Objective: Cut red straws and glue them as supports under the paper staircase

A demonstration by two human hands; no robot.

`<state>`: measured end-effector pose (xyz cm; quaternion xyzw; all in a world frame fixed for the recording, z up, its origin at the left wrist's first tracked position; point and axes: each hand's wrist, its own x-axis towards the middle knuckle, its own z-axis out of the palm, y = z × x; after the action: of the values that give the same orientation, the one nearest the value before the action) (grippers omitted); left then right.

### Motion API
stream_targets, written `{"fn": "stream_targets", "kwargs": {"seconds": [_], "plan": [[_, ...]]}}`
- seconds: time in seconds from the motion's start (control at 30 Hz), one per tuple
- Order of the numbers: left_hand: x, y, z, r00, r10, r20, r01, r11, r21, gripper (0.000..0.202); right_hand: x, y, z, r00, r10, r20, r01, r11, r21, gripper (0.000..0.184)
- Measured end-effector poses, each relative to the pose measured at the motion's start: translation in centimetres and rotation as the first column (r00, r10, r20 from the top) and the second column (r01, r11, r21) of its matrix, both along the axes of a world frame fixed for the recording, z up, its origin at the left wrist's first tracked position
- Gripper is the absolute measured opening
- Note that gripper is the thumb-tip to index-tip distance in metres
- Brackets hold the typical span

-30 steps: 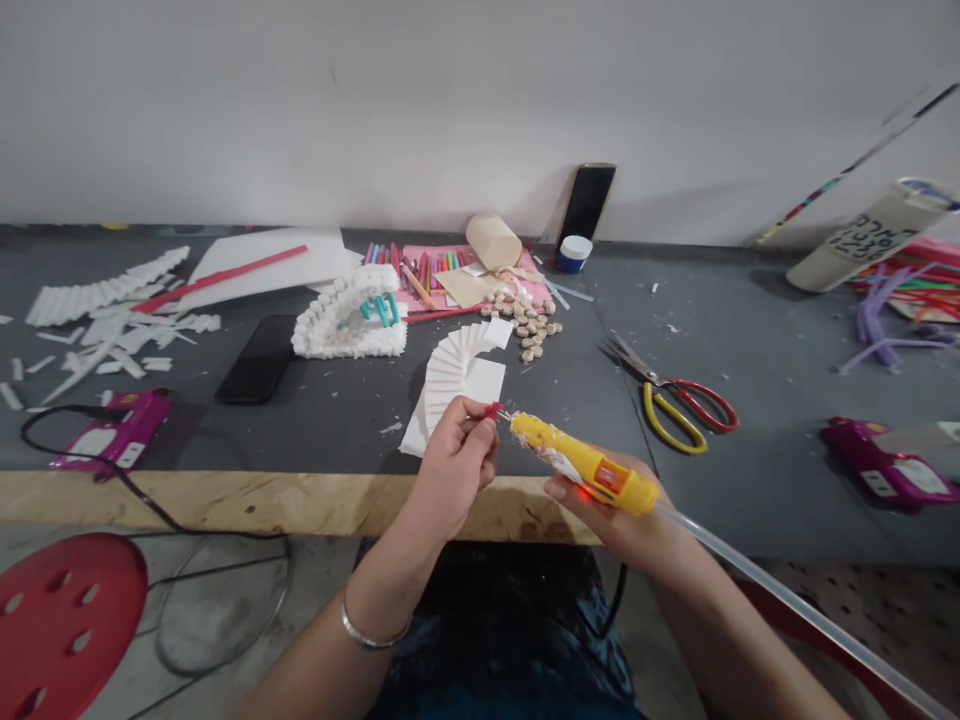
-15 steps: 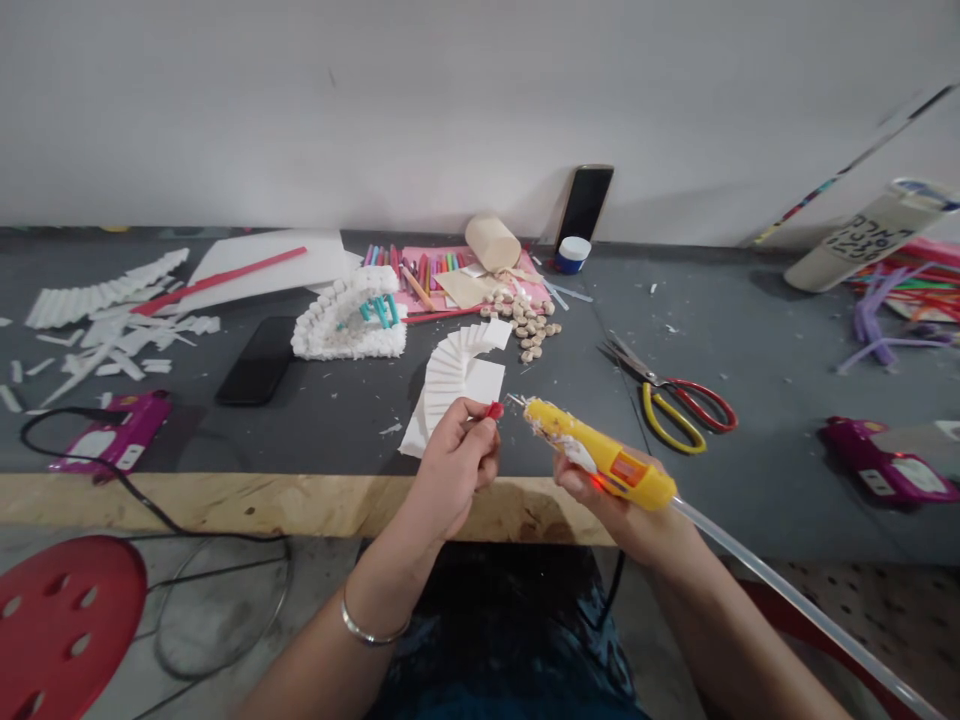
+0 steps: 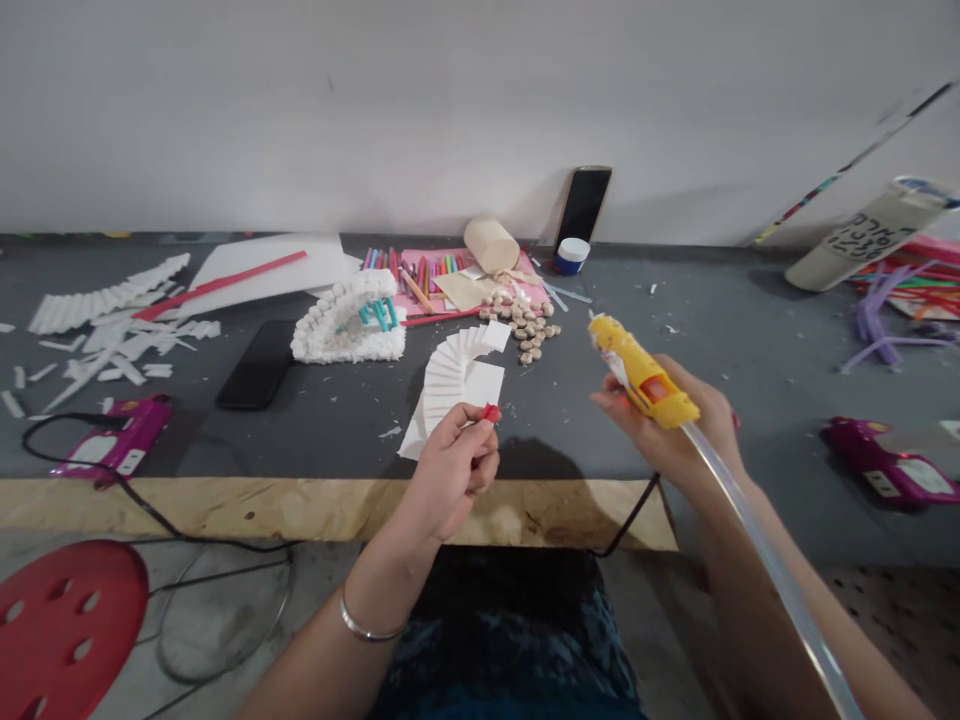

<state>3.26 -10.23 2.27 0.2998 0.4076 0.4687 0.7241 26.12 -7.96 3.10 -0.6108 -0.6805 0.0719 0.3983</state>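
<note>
My left hand [image 3: 450, 465] pinches a small red piece [image 3: 491, 412] between thumb and fingers, just above the table's front edge. My right hand [image 3: 675, 430] grips a yellow hot glue gun [image 3: 641, 372] with a clear glue stick [image 3: 757, 545] trailing from its back. The gun's nozzle points up and left, well apart from the red piece. A white paper spiral staircase [image 3: 454, 380] lies on the grey table [image 3: 337, 410] right behind my left hand.
A white foam model with teal posts [image 3: 349, 320], a black phone [image 3: 259, 362], coloured pens [image 3: 427, 272], small wooden pieces [image 3: 525, 322], and paper scraps [image 3: 105, 330] lie behind. Purple glue guns [image 3: 112, 440] [image 3: 889, 470] sit at both sides. A red stool [image 3: 64, 625] stands lower left.
My right hand has carried the glue gun up and to the right, away from the red piece. It now covers the scissors. My left hand stayed almost still.
</note>
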Motion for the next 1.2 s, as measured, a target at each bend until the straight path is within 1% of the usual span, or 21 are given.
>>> {"fn": "stream_targets", "kwargs": {"seconds": [0.07,0.13,0.2,0.23,0.3,0.33,0.4,0.43,0.47,0.5,0.53,0.57,0.63,0.67,0.7,0.77,0.87,0.93,1.03,1.13,1.2], "plan": [[-0.1,0.1,-0.3,0.999,0.009,-0.054,-0.008,1.0,0.022,0.022,1.4,1.2,0.1,0.989,-0.059,0.137,0.055,0.998,0.028,0.033],[-0.3,0.2,-0.8,0.982,0.052,-0.184,-0.033,0.994,0.107,0.017,2.7,2.4,0.0,0.97,-0.08,0.231,0.072,0.997,0.04,0.035],[-0.9,0.3,-1.1,0.896,0.17,-0.41,-0.057,0.96,0.272,0.01,3.8,3.5,-0.5,0.946,-0.088,0.314,0.087,0.996,0.015,0.036],[-1.4,0.4,-1.2,0.805,0.261,-0.533,-0.057,0.928,0.369,0.008,4.2,4.1,-0.9,0.932,-0.091,0.351,0.103,0.995,-0.013,0.037],[-3.0,0.7,-1.1,0.541,0.461,-0.703,-0.029,0.846,0.533,0.01,4.8,5.1,-2.1,0.905,-0.093,0.414,0.143,0.986,-0.09,0.037],[-4.0,0.9,-0.9,0.406,0.545,-0.733,-0.016,0.807,0.59,0.01,4.9,5.6,-2.8,0.895,-0.078,0.439,0.15,0.98,-0.133,0.036],[-6.4,1.5,-0.3,0.185,0.664,-0.725,-0.037,0.742,0.67,0.012,5.1,6.5,-4.4,0.884,-0.027,0.466,0.137,0.969,-0.204,0.034],[-7.7,1.9,0.0,0.099,0.714,-0.693,-0.067,0.7,0.711,0.012,5.2,6.9,-5.2,0.884,0.003,0.467,0.121,0.965,-0.234,0.033],[-8.9,2.2,0.4,0.05,0.746,-0.664,-0.107,0.665,0.739,0.012,5.2,7.3,-5.9,0.889,0.027,0.458,0.106,0.959,-0.262,0.033],[-10.0,2.5,0.7,0.042,0.775,-0.631,-0.165,0.628,0.761,0.012,5.4,7.7,-6.5,0.898,0.047,0.438,0.091,0.953,-0.29,0.034],[-10.7,2.7,1.0,0.115,0.791,-0.601,-0.248,0.609,0.753,0.012,5.5,8.0,-7.0,0.91,0.062,0.411,0.079,0.945,-0.317,0.034],[-11.1,2.7,1.3,0.264,0.786,-0.559,-0.336,0.618,0.711,0.011,5.7,8.2,-7.3,0.921,0.076,0.382,0.064,0.938,-0.341,0.034],[-10.8,2.6,1.8,0.574,0.712,-0.404,-0.46,0.689,0.56,0.011,6.1,8.4,-7.3,0.932,0.114,0.344,0.019,0.932,-0.362,0.034],[-10.2,2.4,1.9,0.694,0.642,-0.326,-0.47,0.747,0.471,0.011,6.1,8.3,-7.0,0.932,0.133,0.338,-0.008,0.938,-0.347,0.033],[-9.4,2.1,2.0,0.787,0.552,-0.275,-0.436,0.813,0.385,0.012,6.1,8.0,-6.5,0.931,0.15,0.333,-0.038,0.947,-0.318,0.033],[-7.3,1.6,2.0,0.893,0.408,-0.188,-0.357,0.899,0.254,0.013,5.3,6.8,-4.9,0.94,0.164,0.299,-0.095,0.968,-0.232,0.032],[-4.2,0.6,1.8,0.966,0.245,-0.08,-0.232,0.962,0.141,0.014,2.2,3.7,-2.3,0.983,0.154,0.098,-0.136,0.977,-0.164,0.027],[-2.6,0.0,1.7,0.986,0.161,-0.036,-0.155,0.98,0.122,0.014,-0.8,1.3,-1.0,0.967,0.239,-0.085,-0.251,0.944,-0.215,0.023],[-0.8,-0.9,1.5,0.996,0.08,-0.035,-0.075,0.989,0.127,0.013,-5.3,-1.7,-0.7,0.889,0.297,-0.35,-0.401,0.873,-0.277,0.019],[0.2,-1.4,1.2,0.997,0.06,-0.051,-0.052,0.988,0.149,0.013,-8.1,-3.2,-1.5,0.753,0.208,-0.624,-0.478,0.825,-0.302,0.02],[0.5,-1.7,1.1,0.997,0.064,-0.044,-0.056,0.985,0.162,0.014,-8.9,-3.6,-2.1,0.653,0.137,-0.745,-0.491,0.825,-0.279,0.022]]}}
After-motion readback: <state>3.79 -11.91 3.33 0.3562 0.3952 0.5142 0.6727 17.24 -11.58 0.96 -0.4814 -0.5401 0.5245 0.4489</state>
